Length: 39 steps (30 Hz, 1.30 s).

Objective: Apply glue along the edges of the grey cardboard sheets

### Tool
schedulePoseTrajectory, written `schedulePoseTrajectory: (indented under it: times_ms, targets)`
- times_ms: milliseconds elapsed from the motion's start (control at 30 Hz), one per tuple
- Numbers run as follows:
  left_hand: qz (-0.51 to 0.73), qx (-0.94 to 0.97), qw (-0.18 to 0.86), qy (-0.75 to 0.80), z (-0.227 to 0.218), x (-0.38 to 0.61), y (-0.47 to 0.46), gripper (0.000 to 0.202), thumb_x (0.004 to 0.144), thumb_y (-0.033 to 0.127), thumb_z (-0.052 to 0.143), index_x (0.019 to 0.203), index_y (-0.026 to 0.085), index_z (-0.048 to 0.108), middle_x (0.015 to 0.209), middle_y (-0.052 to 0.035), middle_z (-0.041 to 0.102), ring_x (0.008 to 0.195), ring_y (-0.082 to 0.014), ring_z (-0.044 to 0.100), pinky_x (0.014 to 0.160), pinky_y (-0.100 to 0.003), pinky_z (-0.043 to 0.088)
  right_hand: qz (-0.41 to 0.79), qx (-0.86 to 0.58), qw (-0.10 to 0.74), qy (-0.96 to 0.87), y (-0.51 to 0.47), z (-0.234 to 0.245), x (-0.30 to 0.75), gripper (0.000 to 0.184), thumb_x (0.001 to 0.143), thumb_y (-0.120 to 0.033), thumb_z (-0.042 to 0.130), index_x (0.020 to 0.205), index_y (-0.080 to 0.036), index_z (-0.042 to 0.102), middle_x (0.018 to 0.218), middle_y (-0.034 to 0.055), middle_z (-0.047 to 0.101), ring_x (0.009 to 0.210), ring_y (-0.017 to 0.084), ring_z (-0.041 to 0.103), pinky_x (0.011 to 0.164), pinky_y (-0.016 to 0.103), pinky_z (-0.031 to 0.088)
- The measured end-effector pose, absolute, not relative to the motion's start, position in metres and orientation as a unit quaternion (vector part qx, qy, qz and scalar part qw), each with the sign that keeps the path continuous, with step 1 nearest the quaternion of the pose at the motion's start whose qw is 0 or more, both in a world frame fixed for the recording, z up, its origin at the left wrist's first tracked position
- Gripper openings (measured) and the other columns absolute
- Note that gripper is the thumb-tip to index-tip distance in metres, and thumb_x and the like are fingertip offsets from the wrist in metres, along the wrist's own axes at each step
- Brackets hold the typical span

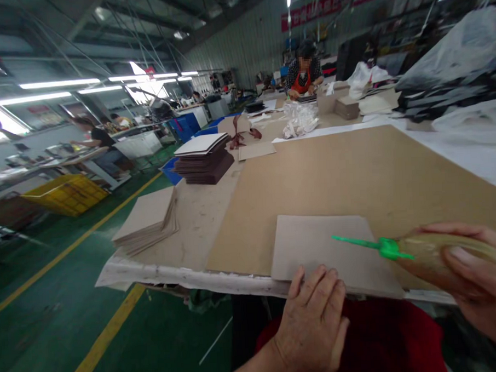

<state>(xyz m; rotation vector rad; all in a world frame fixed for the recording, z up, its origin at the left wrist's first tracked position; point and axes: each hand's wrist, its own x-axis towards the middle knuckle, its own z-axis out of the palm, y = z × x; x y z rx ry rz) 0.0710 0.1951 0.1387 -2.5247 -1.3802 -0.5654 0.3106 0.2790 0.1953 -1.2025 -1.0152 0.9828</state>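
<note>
In my right hand (477,269) is a yellowish glue bottle (427,249) with a long green nozzle, its tip pointing left over a light brown cardboard sheet (324,243). That sheet lies at the table's front edge, on top of a larger brown board (346,171). My left hand (315,314) rests with fingers stretched out at the sheet's near edge, fingertips touching it. Whether the nozzle tip touches the sheet I cannot tell.
A fanned stack of cardboard sheets (146,218) sits at the table's left corner. Behind it stands a pile of dark brown panels (206,163) topped by white ones. Crumpled clear plastic (300,118) lies farther back. A co-worker (304,74) works at the far end.
</note>
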Motion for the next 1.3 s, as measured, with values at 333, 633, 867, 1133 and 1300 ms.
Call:
schedulePoseTrajectory:
  times_ms: [333, 633, 867, 1133, 1300]
  targets:
    - [-0.234, -0.83, 0.123, -0.491, 0.125, 0.077, 0.191, 0.052, 0.095, 0.038, 0.049, 0.141, 0.013, 0.049, 0.151, -0.0049, 0.048, 0.144, -0.0237, 0.036, 0.126, -0.044, 0.016, 0.423, -0.423, 0.444, -0.667, 0.288, 0.208, 0.244, 0.037, 0.065, -0.051, 0.08, 0.091, -0.027, 0.073, 0.086, 0.0039, 0.069, 0.068, 0.02, 0.063, 0.052, 0.026, 0.053]
    - [-0.4, -0.773, 0.153, -0.468, 0.116, 0.028, 0.183, 0.035, 0.083, 0.01, 0.061, 0.116, 0.02, 0.066, 0.112, -0.0048, 0.074, 0.12, -0.0216, 0.062, 0.112, -0.04, 0.044, 0.432, -0.481, 0.697, -0.311, 0.305, 0.21, 0.312, 0.034, 0.058, -0.04, 0.08, 0.085, -0.021, 0.069, 0.077, 0.0044, 0.06, 0.058, 0.016, 0.055, 0.035, 0.02, 0.036]
    - [-0.382, -0.782, 0.208, -0.447, 0.091, 0.014, 0.178, 0.044, 0.078, 0.008, 0.067, 0.116, 0.029, 0.068, 0.101, -0.002, 0.077, 0.101, -0.023, 0.071, 0.09, -0.038, 0.058, 0.371, -0.509, 0.759, -0.164, 0.288, 0.192, 0.363, 0.015, 0.062, -0.029, 0.075, 0.072, -0.023, 0.065, 0.077, 0.0025, 0.051, 0.058, 0.015, 0.053, 0.034, 0.021, 0.034]
    - [-0.418, -0.766, 0.149, -0.464, 0.11, 0.028, 0.181, 0.05, 0.077, 0.006, 0.069, 0.121, 0.029, 0.065, 0.105, -0.0018, 0.076, 0.108, -0.0245, 0.067, 0.089, -0.042, 0.055, 0.362, -0.483, 0.774, -0.193, 0.286, 0.186, 0.369, 0.028, 0.056, -0.03, 0.078, 0.077, -0.02, 0.062, 0.074, 0.0014, 0.052, 0.053, 0.014, 0.051, 0.031, 0.019, 0.023]
    - [-0.405, -0.765, 0.129, -0.484, 0.137, 0.015, 0.203, 0.039, 0.084, 0.01, 0.065, 0.121, 0.022, 0.062, 0.115, -0.0078, 0.07, 0.116, -0.0272, 0.061, 0.099, -0.048, 0.049, 0.373, -0.441, 0.784, -0.226, 0.285, 0.172, 0.373, 0.026, 0.059, -0.027, 0.077, 0.075, -0.02, 0.057, 0.071, -0.001, 0.048, 0.05, 0.012, 0.045, 0.03, 0.022, 0.015]
